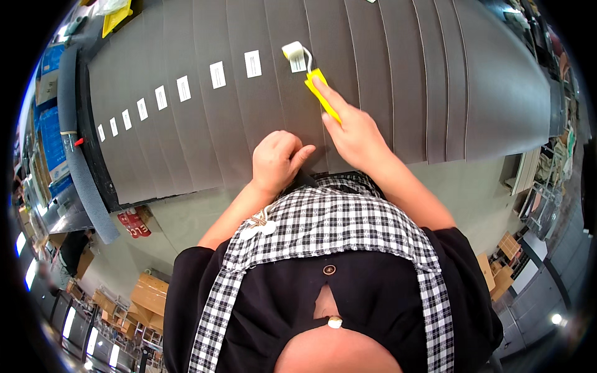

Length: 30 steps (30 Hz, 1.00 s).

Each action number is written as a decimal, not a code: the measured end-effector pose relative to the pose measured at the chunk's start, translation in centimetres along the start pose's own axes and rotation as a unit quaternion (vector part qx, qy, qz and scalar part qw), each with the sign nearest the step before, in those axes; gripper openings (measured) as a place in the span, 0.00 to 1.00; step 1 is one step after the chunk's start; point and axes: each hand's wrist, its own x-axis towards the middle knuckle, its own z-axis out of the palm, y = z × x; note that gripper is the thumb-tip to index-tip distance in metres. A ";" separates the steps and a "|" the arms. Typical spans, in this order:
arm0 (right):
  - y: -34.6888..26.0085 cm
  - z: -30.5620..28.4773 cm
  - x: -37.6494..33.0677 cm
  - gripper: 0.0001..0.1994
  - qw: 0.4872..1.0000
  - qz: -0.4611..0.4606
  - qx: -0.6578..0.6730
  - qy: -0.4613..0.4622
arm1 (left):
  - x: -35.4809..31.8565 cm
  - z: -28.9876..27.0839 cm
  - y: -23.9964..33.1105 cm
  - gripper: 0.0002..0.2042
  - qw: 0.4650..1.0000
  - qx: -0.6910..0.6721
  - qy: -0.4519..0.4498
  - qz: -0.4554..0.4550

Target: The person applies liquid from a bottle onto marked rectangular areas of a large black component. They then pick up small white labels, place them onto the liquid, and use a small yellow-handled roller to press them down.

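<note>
In my right hand (357,133) is the yellow handle of a small roller (323,96), with the index finger stretched along it. Its white roller sleeve (292,48) lies over the upper part of a white label (298,63). That label sits on one of several overlapping dark grey-brown sheets (385,93). To its left, a slanting row of white labels continues, the nearest label (253,64) being on the neighbouring sheet. My left hand (273,158) is curled into a loose fist at the near edge of the sheets, thumb pointing right; its palm side is hidden.
A grey foam-like roll (84,168) runs along the left end of the table. Behind it are blue boxes (53,137). A yellow tray-like object (116,18) shows at the far left corner. Cardboard boxes (148,295) stand on the floor, and another person (68,258) is at the lower left.
</note>
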 end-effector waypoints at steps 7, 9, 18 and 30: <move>-0.3 0.5 -2.6 0.31 0.999 -0.020 0.033 0.038 | -0.1 0.2 -0.5 0.10 0.976 -0.178 0.067 -0.105; -1.2 0.2 -2.3 0.31 0.999 0.023 0.039 0.015 | -0.1 0.1 -0.7 0.10 0.979 -0.171 0.064 -0.092; -1.4 0.6 -2.3 0.32 0.998 0.036 0.037 0.035 | -0.4 -0.3 -1.5 0.15 0.982 -0.170 0.054 -0.061; -2.3 -0.2 -2.4 0.33 0.982 0.144 0.117 -0.022 | -0.3 -0.3 -1.5 0.15 0.981 -0.184 0.053 -0.038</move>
